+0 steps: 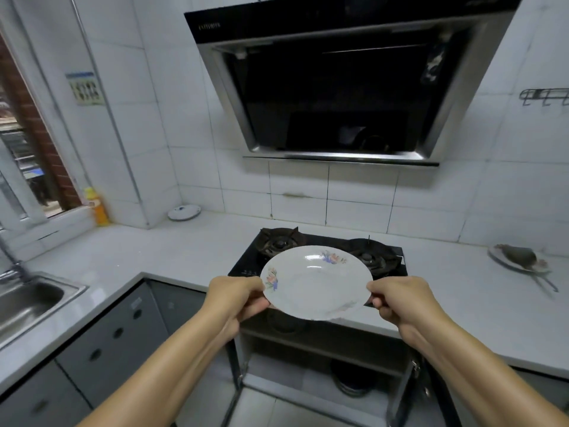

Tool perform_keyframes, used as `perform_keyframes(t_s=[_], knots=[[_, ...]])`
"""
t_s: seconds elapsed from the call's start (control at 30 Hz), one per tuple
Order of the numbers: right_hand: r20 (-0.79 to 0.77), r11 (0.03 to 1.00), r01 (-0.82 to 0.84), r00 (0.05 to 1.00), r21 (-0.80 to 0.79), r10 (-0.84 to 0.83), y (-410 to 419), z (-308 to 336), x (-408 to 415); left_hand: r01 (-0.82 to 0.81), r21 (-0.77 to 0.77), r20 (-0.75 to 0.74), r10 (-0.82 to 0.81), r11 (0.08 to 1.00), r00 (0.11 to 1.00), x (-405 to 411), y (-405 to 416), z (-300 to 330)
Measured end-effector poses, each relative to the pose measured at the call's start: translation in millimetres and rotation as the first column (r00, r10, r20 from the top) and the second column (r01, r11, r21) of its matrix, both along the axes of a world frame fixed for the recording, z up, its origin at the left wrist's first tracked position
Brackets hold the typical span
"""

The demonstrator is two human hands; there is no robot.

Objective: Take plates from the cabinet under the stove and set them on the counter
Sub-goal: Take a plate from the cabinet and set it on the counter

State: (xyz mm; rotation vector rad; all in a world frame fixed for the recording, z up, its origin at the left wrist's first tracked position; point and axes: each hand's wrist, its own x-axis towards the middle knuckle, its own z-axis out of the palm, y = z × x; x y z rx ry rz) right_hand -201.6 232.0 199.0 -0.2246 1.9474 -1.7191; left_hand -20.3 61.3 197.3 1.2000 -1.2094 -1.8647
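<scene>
A white plate with small flower prints (317, 283) is held in the air in front of the gas stove (323, 252), above the front edge of the counter (172, 254). My left hand (237, 298) grips its left rim and my right hand (403, 300) grips its right rim. Below, the cabinet under the stove (323, 365) stands open, with a shelf inside and a dark stack of dishes (354, 380) on its floor.
A steel sink (34, 303) with a tap is at the left. A range hood (345, 81) hangs over the stove. A round white dish (184, 212) and a yellow bottle (98, 208) sit at the back left. A plate with a dark cloth (520, 258) lies on the right counter.
</scene>
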Motion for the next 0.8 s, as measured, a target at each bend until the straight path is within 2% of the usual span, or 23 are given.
perform_keyframes(t_s=[0.27, 0.8], knots=[[-0.020, 0.999, -0.029, 0.999, -0.027, 0.029, 1.0, 5.8, 9.9, -0.012, -0.041, -0.003, 0.012, 0.999, 1.000, 11.4, 1.1, 1.5], [-0.063, 0.999, 0.044, 0.997, 0.007, -0.043, 2.6, 0.3, 33.7, 0.080, -0.048, -0.012, -0.081, 0.996, 0.997, 25.1, -9.7, -8.1]])
